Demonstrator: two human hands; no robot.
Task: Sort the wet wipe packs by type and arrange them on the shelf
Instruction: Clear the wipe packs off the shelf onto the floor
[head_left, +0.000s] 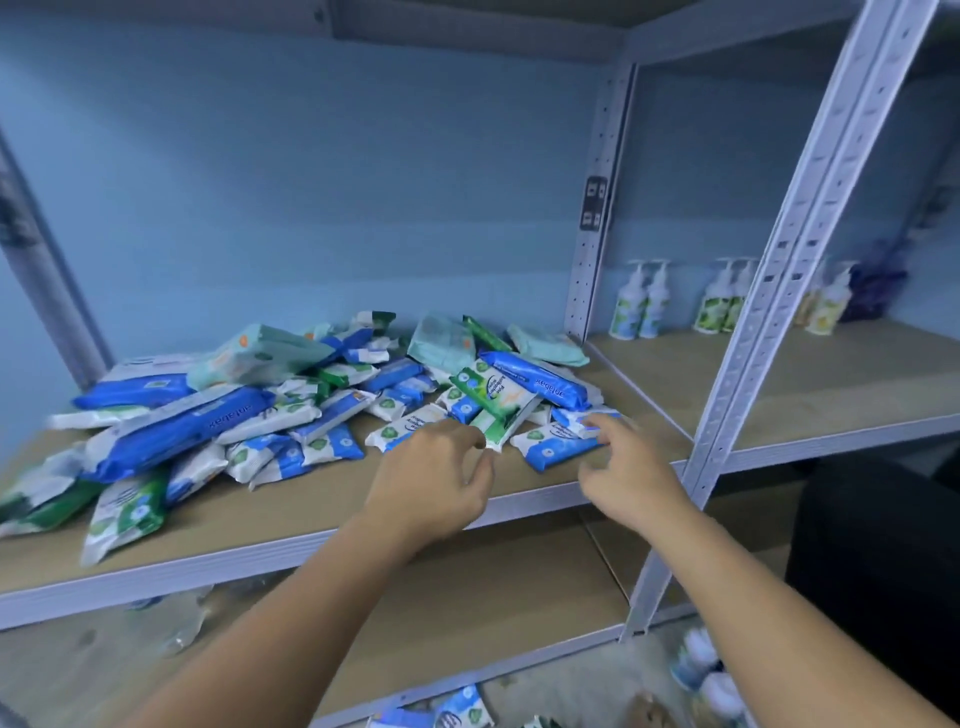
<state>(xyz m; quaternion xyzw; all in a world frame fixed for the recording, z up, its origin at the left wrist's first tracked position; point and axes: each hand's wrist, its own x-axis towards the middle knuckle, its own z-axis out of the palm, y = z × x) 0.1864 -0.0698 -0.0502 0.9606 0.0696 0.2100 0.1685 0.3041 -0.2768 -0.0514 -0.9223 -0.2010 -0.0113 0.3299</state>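
The wet wipe packs (249, 415) lay in a mixed heap on the shelf (311, 501), blue, green and pale teal types jumbled together. The left hand (431, 483) hovered at the heap's near edge, fingers loosely curled and holding nothing, just beside a green-and-white pack (493, 397), while the right hand (631, 473) stretched with spread fingers toward a small blue-and-white pack (561, 448), blur hiding whether they touched. The step would likely go best by lifting loose top packs one type at a time and starting each group on bare board apart from the heap.
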